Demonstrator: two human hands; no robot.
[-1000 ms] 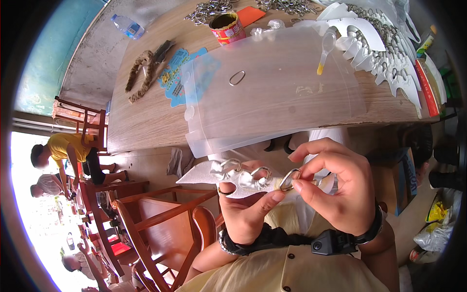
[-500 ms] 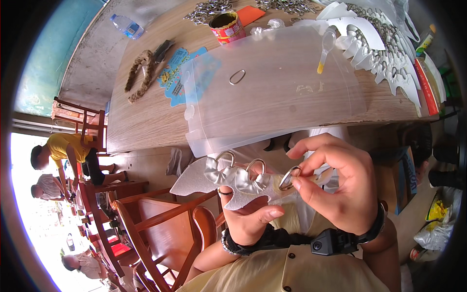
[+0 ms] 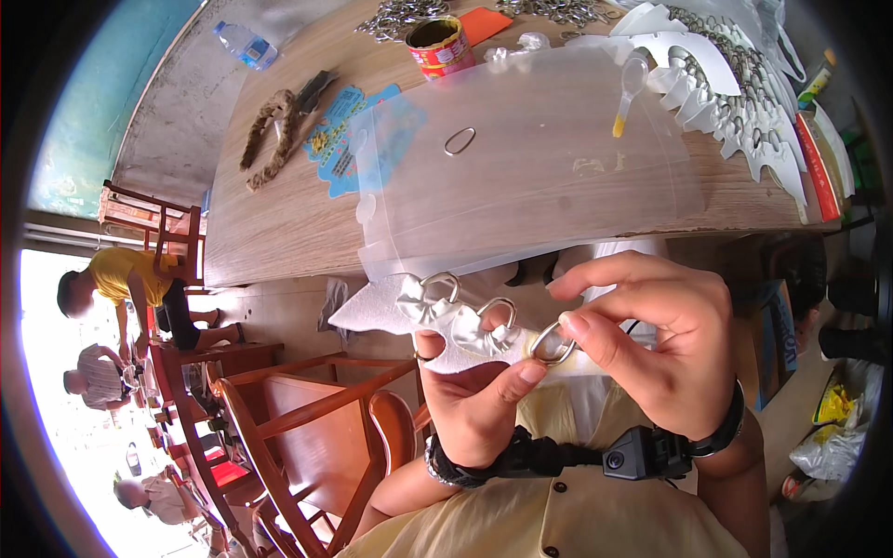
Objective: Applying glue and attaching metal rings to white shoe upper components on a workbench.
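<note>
My left hand (image 3: 470, 409) supports a white, leaf-ended fabric strip (image 3: 377, 309) from below, its thumb against the strip's right part. Two metal rings stand up from the strip, each with a shiny gathered white ribbon (image 3: 486, 337) at its base. Between thumb and fingertips, my right hand (image 3: 665, 339) pinches another metal ring (image 3: 554, 346), which touches the strip's right end beside the left thumb. Part of the strip is hidden behind my right fingers. One loose oval ring (image 3: 459, 141) lies on a clear plastic sheet (image 3: 521, 205) on the table.
A red tin (image 3: 440, 51), piles of metal rings (image 3: 400, 20) and an orange card (image 3: 486, 26) sit at the back. White strips with rings (image 3: 735, 121) are stacked at right, near a plastic spoon (image 3: 629, 93). Wooden chairs (image 3: 326, 437) and several people are at left.
The strip has come up and tilted down toward its right end. My left thumb has moved up beside the pinched ring, and that ring now lies lower against the strip.
</note>
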